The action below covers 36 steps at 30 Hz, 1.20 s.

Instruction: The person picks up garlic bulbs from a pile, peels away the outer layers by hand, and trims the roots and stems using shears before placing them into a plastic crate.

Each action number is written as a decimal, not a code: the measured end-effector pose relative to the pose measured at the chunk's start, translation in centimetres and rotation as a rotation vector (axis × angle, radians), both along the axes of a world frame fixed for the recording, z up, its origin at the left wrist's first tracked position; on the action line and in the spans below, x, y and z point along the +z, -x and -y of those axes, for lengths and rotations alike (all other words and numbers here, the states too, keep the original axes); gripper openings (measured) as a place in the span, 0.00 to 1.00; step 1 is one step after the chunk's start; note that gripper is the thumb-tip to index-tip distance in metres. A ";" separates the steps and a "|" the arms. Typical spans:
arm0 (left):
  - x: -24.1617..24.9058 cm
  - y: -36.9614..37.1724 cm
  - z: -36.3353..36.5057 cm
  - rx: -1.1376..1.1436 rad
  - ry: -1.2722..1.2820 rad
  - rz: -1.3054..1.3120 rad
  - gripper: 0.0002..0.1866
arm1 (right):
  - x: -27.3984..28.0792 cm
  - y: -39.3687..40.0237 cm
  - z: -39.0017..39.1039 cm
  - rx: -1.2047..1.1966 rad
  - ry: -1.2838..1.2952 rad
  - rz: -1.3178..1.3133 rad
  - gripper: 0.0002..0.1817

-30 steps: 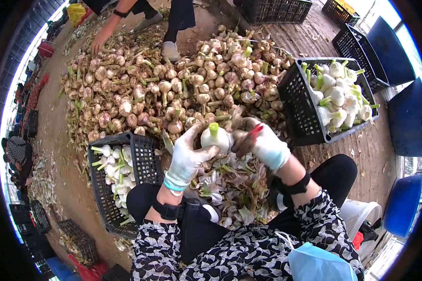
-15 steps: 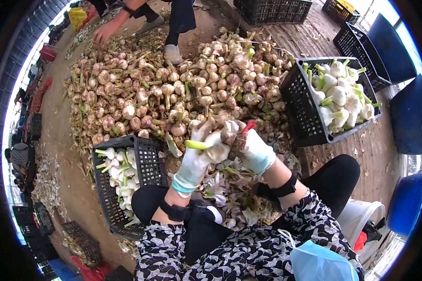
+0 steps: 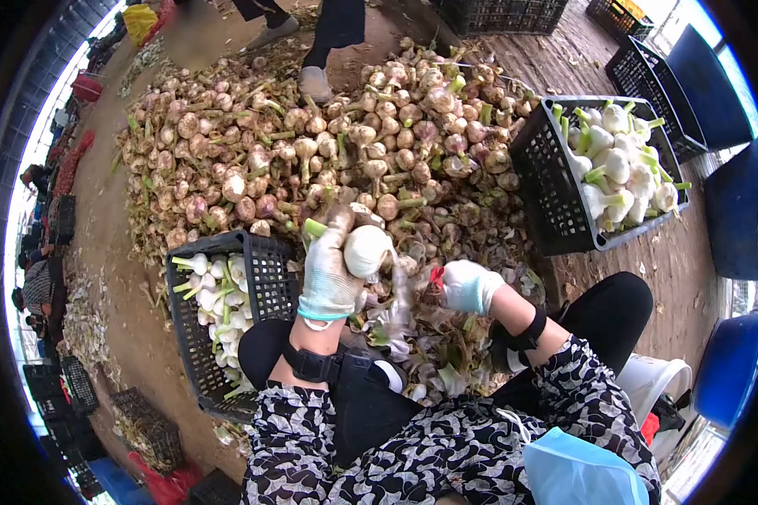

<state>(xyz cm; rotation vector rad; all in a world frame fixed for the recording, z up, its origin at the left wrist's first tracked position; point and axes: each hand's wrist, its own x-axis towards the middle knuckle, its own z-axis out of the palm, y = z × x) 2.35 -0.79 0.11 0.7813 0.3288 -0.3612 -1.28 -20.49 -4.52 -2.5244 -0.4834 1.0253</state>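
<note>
The left hand [image 3: 328,271] holds garlic [image 3: 366,252], apart from the left crate's edge [image 3: 265,239].

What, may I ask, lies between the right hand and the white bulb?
Between the right hand and the white bulb, the head view shows a blurred strip, probably peel, over loose skins.

Looks like a farm shed or greenhouse, going by the earth floor [image 3: 118,328], the garlic [image 3: 227,147] heaped straight on it, the rough boards [image 3: 556,52] beside, black crates [image 3: 556,185], big blue tubs [image 3: 726,370] along the bright side and a ribbed wall [image 3: 35,109] opposite.
</note>
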 end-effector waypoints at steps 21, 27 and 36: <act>-1.3 1.6 7.1 -0.322 -0.352 0.550 0.39 | 3.3 0.6 5.4 -0.925 -0.930 0.512 0.14; -2.5 -1.8 3.4 0.140 -0.158 0.234 0.16 | 7.3 -4.1 21.3 -1.393 -1.847 0.332 0.14; -2.3 -1.9 0.3 0.258 -0.263 0.121 0.16 | -11.3 -5.2 -1.7 -0.416 -0.171 0.281 0.08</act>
